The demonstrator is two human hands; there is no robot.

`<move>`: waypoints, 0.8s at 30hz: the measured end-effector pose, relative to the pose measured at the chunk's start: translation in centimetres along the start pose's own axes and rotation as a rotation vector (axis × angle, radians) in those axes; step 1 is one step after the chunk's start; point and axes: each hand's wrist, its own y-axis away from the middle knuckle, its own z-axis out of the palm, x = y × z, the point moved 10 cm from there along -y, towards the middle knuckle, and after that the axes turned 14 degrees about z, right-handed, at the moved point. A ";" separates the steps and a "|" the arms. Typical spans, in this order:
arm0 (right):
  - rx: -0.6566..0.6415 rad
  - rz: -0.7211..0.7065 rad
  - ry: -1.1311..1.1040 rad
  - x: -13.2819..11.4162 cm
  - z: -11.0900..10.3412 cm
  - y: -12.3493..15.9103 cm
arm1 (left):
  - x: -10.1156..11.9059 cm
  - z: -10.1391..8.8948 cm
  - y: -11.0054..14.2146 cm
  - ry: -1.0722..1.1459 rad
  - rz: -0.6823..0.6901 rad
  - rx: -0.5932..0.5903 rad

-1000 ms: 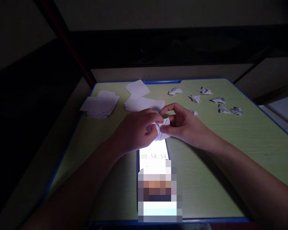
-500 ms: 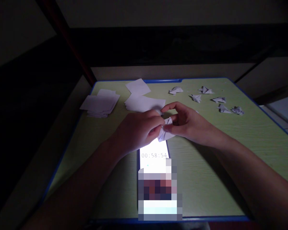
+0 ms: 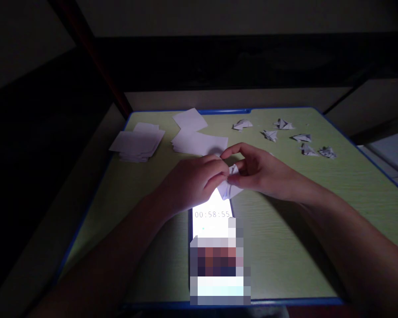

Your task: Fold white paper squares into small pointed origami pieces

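Observation:
A small folded piece of white paper (image 3: 230, 190) is pinched between both hands, above the top end of a lit phone (image 3: 212, 205). My left hand (image 3: 200, 179) is closed on the paper's left side, its fingers curled and thumb pressed in. My right hand (image 3: 252, 168) grips the right side between thumb and fingers, with the index finger arched over toward the left hand. Creases show on the paper; its upper part is largely hidden by the fingers. The phone lies on the table and shows a timer reading 00:58:55; its lower part is pixelated.
Stacks of white paper sheets (image 3: 137, 143) (image 3: 199, 142) lie at the far left and far middle, with one loose sheet (image 3: 190, 119) on top. Several folded paper figures (image 3: 283, 124) sit at the far right. The green table (image 3: 285, 256) has a blue edge; surroundings are dark.
The folded paper has shifted slightly down and turned a little between the fingers. Both hands stay almost in place; the timer has gone from 00:58:54 to 00:58:55.

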 end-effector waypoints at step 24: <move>-0.059 -0.084 -0.071 -0.6 0.9 0.3 | -2.9 -0.5 0.7 0.441 -0.294 0.365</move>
